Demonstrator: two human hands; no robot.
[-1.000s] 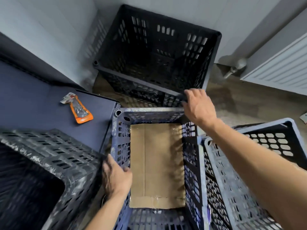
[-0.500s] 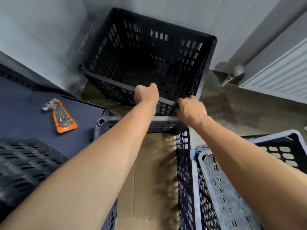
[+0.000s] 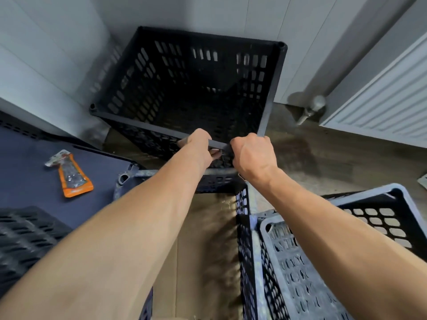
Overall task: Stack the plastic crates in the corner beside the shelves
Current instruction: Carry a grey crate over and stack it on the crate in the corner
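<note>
A black plastic crate (image 3: 129, 118) stands in the wall corner, its open top facing me. My left hand (image 3: 199, 144) and my right hand (image 3: 253, 155) both grip its near rim close to the right front corner, fists closed around the edge. Below my arms is a blue-grey crate (image 3: 129, 179) with a sheet of cardboard (image 3: 203, 245) on its bottom. Another blue-grey crate (image 3: 379, 199) leans against it on the right.
A dark shelf top (image 3: 27, 181) at the left carries an orange utility knife (image 3: 71, 176) and a dark crate (image 3: 25, 239). A white radiator (image 3: 381, 100) and its pipe valve (image 3: 310, 109) stand at the right. Wood floor (image 3: 323, 158) shows between them.
My left hand left the side of the cardboard-lined crate and reached forward to the black crate's near rim. My right hand stayed on that rim and closed into a fist. The view moved nearer the corner.
</note>
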